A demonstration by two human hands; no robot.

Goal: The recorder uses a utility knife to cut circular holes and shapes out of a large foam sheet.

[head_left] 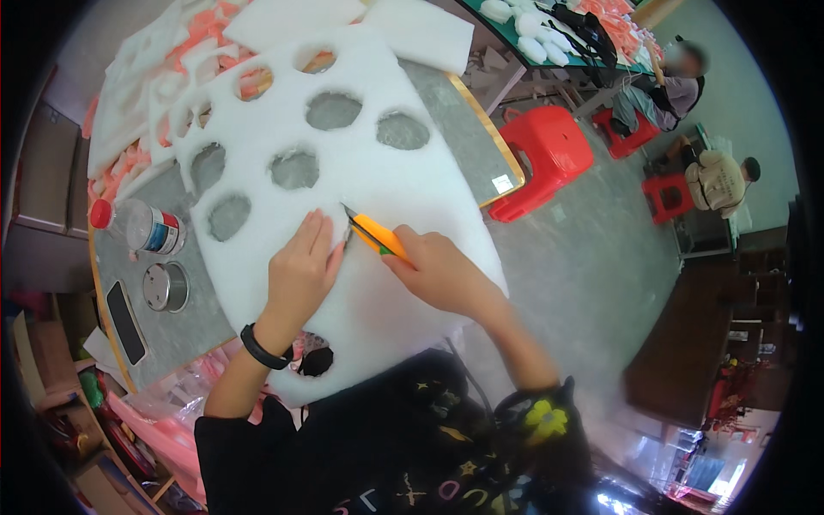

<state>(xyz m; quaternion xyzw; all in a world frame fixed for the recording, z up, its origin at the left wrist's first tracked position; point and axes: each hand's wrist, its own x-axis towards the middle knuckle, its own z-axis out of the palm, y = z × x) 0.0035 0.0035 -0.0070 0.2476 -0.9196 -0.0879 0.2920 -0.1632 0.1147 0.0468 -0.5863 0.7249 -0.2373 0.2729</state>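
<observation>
A thick white foam sheet (pixel 412 206) with several oval holes lies over the table and reaches toward my body. My left hand (pixel 300 262) lies flat on it, fingers stretched out side by side, pressing down. A thin dark edge shows beside those fingertips; what lies under them is hidden. My right hand (pixel 438 270) is wrapped round an orange utility knife (pixel 378 236), its blade out. The blade's tip touches or hovers just over the foam, right of my left fingertips; I cannot tell which.
A plastic bottle with a red cap (pixel 154 227), a round metal tin (pixel 166 287) and a phone (pixel 126 322) lie left on the grey table (pixel 193 330). Pink and white foam pieces (pixel 206 47) pile up beyond. Red stools (pixel 549 150) and two seated people are at right.
</observation>
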